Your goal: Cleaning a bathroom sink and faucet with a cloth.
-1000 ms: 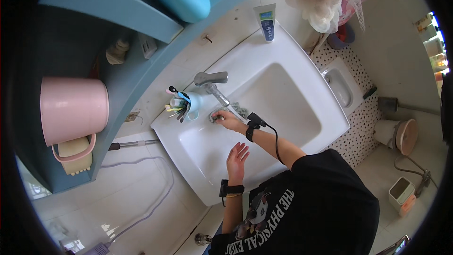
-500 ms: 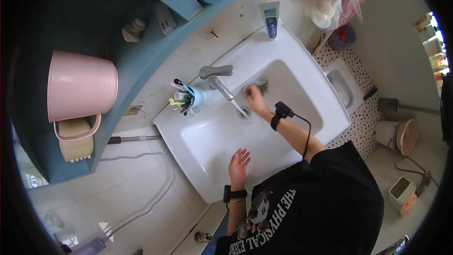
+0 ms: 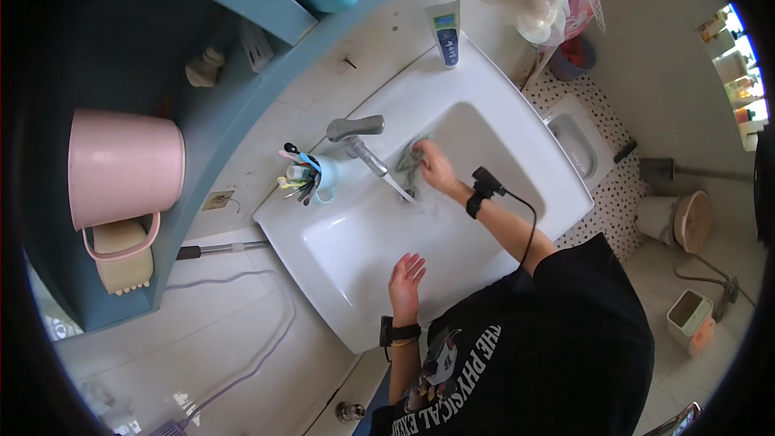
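Note:
Inside the white washbasin (image 3: 323,307), my right hand (image 3: 437,166) is closed on a wet grey-green cloth (image 3: 410,158) against the basin's inner wall. The cloth hangs down from my fingers beside the water stream (image 3: 399,187), close to the drain, which it partly covers. The water runs from a chrome tap (image 3: 355,127). Over the near side of the basin, my left hand (image 3: 405,284) is held palm up with its fingers stretched out and nothing in it. Both wrists wear black straps, and a cable runs from the right one.
A light-blue cup (image 3: 327,173) of toothbrushes stands left of the tap. A toothpaste tube (image 3: 446,35) rests at the basin's far corner. At left, a blue shelf (image 3: 234,105) holds a pink bucket (image 3: 125,169). A squat toilet (image 3: 577,141) lies beyond the basin's right side.
My right hand has drawn the cloth left along the basin wall, closer to the water stream and drain. My left hand stays open in about the same place. The view has shifted slightly.

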The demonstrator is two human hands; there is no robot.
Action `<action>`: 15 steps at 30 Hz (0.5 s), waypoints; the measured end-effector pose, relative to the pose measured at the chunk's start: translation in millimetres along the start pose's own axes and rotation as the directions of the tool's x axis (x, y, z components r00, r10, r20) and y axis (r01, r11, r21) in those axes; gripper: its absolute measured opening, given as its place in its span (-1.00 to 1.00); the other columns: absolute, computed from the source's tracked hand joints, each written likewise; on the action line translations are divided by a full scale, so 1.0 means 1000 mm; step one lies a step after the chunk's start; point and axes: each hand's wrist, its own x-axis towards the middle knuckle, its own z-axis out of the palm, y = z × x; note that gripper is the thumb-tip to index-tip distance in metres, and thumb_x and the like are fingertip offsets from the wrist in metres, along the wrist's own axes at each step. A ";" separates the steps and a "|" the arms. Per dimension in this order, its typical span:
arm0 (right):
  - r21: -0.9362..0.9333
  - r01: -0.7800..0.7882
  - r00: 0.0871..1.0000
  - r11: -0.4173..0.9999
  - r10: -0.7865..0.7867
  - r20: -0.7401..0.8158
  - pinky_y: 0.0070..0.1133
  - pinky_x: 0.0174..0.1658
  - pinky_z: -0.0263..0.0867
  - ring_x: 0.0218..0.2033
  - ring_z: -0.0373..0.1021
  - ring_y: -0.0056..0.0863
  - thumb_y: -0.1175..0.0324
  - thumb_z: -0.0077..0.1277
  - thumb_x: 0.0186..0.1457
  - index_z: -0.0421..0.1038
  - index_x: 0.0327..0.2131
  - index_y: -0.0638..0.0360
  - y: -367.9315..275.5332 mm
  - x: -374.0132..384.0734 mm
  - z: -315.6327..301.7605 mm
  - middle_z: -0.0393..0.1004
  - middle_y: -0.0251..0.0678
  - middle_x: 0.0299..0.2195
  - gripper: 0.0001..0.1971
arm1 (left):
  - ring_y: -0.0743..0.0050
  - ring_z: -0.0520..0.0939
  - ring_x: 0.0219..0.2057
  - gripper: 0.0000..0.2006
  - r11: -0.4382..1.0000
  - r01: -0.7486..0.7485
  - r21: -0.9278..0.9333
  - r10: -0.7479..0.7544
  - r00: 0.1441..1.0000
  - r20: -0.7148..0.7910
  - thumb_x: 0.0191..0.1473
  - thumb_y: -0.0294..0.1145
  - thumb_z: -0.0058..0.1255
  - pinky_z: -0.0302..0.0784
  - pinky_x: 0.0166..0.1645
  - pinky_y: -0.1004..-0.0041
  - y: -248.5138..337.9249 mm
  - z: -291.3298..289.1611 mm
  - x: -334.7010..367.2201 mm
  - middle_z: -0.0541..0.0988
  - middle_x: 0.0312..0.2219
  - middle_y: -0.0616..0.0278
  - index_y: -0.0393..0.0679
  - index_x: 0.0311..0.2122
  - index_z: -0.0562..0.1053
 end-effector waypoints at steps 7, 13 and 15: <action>0.119 -0.172 0.910 0.978 0.204 -0.361 -0.45 -0.07 0.17 -0.13 0.24 -0.13 0.61 -0.20 -0.17 0.13 -0.13 0.29 0.000 0.031 -0.041 0.27 -0.02 -0.21 -0.59 | 0.12 0.39 -0.05 -0.60 0.996 0.081 -0.034 -0.079 0.996 0.043 0.13 -0.21 -0.28 0.28 0.02 0.24 -0.013 0.001 -0.002 0.36 -0.10 -0.02 -0.30 -0.03 0.21; 0.404 -0.412 0.855 0.817 0.500 -0.139 -0.44 -0.05 0.15 -0.12 0.24 -0.26 0.60 -0.19 -0.17 0.11 -0.13 0.34 0.066 -0.005 0.027 0.29 -0.10 -0.20 -0.59 | 0.14 0.39 -0.06 -0.60 0.995 0.103 0.006 -0.103 0.994 0.048 0.12 -0.21 -0.28 0.28 0.02 0.26 -0.006 0.014 -0.001 0.37 -0.11 0.00 -0.30 -0.03 0.21; 0.380 -0.615 0.779 0.691 0.606 0.160 -0.46 -0.03 0.13 -0.10 0.23 -0.29 0.57 -0.17 -0.17 0.10 -0.12 0.35 0.062 -0.008 0.038 0.29 -0.10 -0.18 -0.57 | 0.14 0.39 -0.06 -0.60 0.995 0.099 0.012 -0.099 0.994 0.044 0.13 -0.20 -0.28 0.28 0.02 0.26 -0.006 0.012 -0.002 0.37 -0.11 0.00 -0.30 -0.03 0.21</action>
